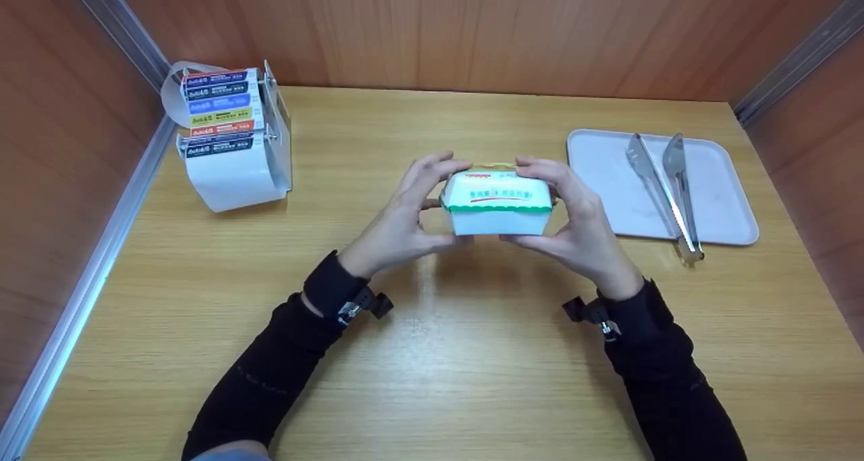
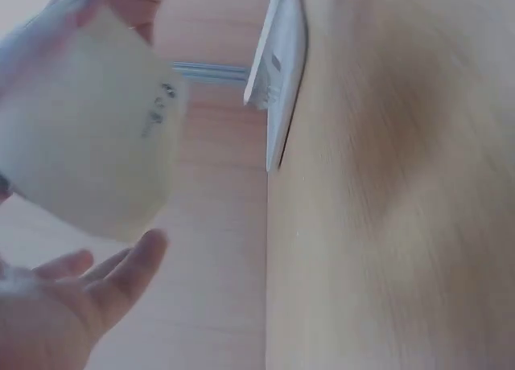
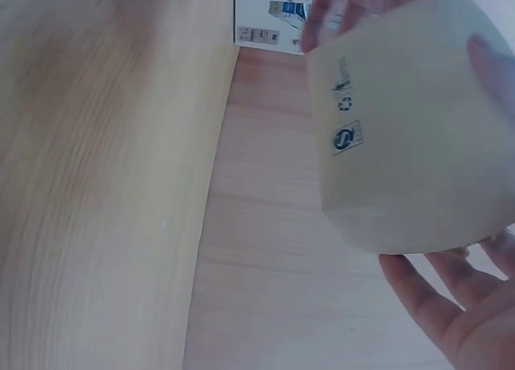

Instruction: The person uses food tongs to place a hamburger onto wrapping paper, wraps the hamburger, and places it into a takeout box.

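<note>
A white burger box with a green wavy edge and green print is held up over the table, between both hands. My left hand grips its left end, fingers at the top and far side and thumb at the bottom near edge. At the right end my right hand grips it in the same manner. A yellow-brown strip shows along the box's far top edge; I cannot tell what it is. The box's pale underside fills much of the left wrist view. Small dark printed marks show on the box in the right wrist view.
On the right a white tray lies on the wooden table, with metal tongs across it, handle end over the near rim. A holder with several coloured label rolls stands back left. Wood-grain panels enclose the table's back and sides.
</note>
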`<state>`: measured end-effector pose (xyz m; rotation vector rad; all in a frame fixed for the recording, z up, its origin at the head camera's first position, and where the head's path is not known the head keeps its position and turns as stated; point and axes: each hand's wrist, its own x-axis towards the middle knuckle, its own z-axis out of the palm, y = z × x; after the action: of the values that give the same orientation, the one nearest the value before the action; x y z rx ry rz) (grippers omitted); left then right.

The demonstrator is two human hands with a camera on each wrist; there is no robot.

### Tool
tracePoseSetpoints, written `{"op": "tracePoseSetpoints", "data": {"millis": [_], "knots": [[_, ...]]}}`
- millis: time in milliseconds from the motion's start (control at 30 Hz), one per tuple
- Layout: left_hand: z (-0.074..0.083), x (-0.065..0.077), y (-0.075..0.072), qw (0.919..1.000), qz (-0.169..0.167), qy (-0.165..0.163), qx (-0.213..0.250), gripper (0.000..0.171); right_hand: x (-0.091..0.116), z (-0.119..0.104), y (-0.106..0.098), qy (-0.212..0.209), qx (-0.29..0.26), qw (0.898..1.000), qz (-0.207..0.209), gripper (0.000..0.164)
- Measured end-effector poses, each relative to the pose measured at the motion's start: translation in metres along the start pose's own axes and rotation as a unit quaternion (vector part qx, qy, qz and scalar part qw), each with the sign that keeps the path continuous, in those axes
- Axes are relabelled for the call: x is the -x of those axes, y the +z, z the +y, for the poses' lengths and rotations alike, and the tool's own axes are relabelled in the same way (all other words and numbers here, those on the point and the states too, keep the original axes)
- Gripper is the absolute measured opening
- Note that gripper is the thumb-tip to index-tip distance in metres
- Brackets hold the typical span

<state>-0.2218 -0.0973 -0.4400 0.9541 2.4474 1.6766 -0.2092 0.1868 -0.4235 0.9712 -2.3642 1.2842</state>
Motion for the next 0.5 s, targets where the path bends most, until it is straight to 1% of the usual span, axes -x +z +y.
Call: {"op": "tracePoseSetpoints", "data": {"millis": [33,100,167,233,300,333,367,433,500], "knots": [[0.001,0.0,0.0,0.9997,0.012,0.007,-0.019,0.088,0.0,0.0,0.0,-0.001,-0.003,1.0,0.001,0.082],[0.003,0.0,0.001,0.9989,0.03,0.017,-0.031,0.081,0.0,-0.001,0.0,-0.001,-0.014,1.0,-0.003,0.086],[0.003,-0.001,0.0,0.9981,0.04,0.029,-0.038,0.079,0.0,-0.001,-0.002,0.01,-0.039,0.999,-0.008,0.09],[0.002,-0.001,-0.002,0.9969,0.048,0.044,-0.043,0.077,0.0,0.0,-0.007,0.039,-0.08,0.996,-0.012,0.091],[-0.001,-0.002,-0.004,0.9956,0.059,0.056,-0.048,0.075,-0.001,0.002,-0.012,0.094,-0.122,0.988,-0.008,0.082],[-0.003,-0.003,-0.005,0.9948,0.064,0.061,-0.051,0.075,-0.002,0.003,-0.014,0.132,-0.145,0.981,-0.005,0.074],[-0.004,-0.003,-0.005,0.9941,0.068,0.065,-0.053,0.074,-0.003,0.004,-0.016,0.173,-0.169,0.97,-0.003,0.065],[-0.007,-0.003,-0.007,0.9928,0.075,0.071,-0.06,0.074,-0.006,0.005,-0.017,0.252,-0.204,0.946,-0.003,0.049],[-0.009,-0.003,-0.008,0.9917,0.077,0.074,-0.072,0.074,-0.009,0.006,-0.017,0.308,-0.223,0.925,-0.011,0.048]]}}
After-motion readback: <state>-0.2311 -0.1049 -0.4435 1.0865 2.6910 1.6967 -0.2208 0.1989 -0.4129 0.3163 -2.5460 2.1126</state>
